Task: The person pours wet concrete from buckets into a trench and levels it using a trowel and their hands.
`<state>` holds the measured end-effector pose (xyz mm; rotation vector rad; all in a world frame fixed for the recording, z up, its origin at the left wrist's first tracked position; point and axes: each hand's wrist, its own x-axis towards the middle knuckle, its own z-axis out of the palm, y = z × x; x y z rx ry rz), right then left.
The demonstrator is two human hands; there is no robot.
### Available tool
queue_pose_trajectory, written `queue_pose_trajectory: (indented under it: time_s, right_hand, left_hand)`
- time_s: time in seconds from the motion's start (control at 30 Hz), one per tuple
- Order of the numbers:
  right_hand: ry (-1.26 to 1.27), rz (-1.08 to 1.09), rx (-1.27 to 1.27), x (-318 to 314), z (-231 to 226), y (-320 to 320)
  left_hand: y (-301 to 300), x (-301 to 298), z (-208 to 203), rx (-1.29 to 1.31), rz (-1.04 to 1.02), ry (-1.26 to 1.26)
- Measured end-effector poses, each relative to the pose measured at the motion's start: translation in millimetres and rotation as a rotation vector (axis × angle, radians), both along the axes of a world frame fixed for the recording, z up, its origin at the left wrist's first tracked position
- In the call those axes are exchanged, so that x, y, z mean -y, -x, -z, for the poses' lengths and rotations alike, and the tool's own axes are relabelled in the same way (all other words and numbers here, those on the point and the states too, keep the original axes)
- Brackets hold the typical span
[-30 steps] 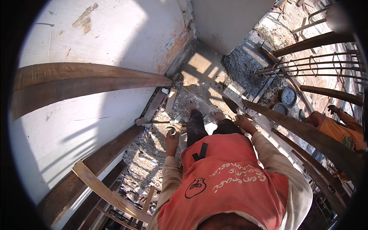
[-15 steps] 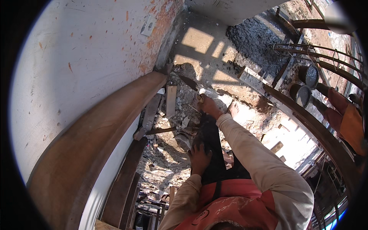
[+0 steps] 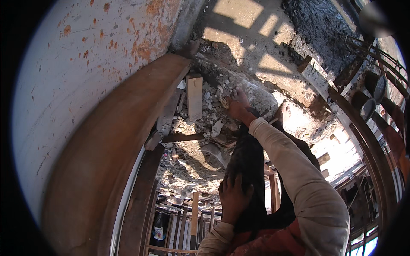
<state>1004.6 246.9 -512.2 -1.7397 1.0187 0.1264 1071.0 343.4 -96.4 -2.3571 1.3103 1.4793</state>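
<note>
I see right hand (image 3: 235, 109) clamped on trowel (image 3: 211, 80), upper centre; left hand (image 3: 235, 197) spread on dark trouser leg (image 3: 248, 168), lower centre.

Open way ahead over the floor (image 3: 273, 63) — timber crowds both sides.
From the right hand (image 3: 235, 108) and its trowel (image 3: 210, 79), room runs forward and rightward above the floor to the dark wet heap (image 3: 320, 36). Leftward, a short plank (image 3: 194, 98) sits near the blade, with a thick beam (image 3: 115, 149) and the wall (image 3: 81, 68) beyond. A long bar (image 3: 364, 138) and buckets (image 3: 363, 105) obstruct the far right — and the legs (image 3: 250, 170) bar the left hand (image 3: 235, 198) from crossing rightward low down.
</note>
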Motion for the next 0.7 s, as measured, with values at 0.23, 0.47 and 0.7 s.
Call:
queue_pose_trajectory:
  time_s: [0.23,0.47,0.7]
  right_hand:
    - [0.005,-0.055,-0.102,-42,-139,-14]
    - [0.204,0.088,-0.044,51,-98,2]
    - [-0.102,-0.301,-0.117,16,-90,7]
  left_hand:
    - [10,7,-6,0.035,0.046,-0.059]
    - [8,16,-8,0.029,0.069,-0.120]
    - [14,31,-3,0.026,0.128,-0.150]
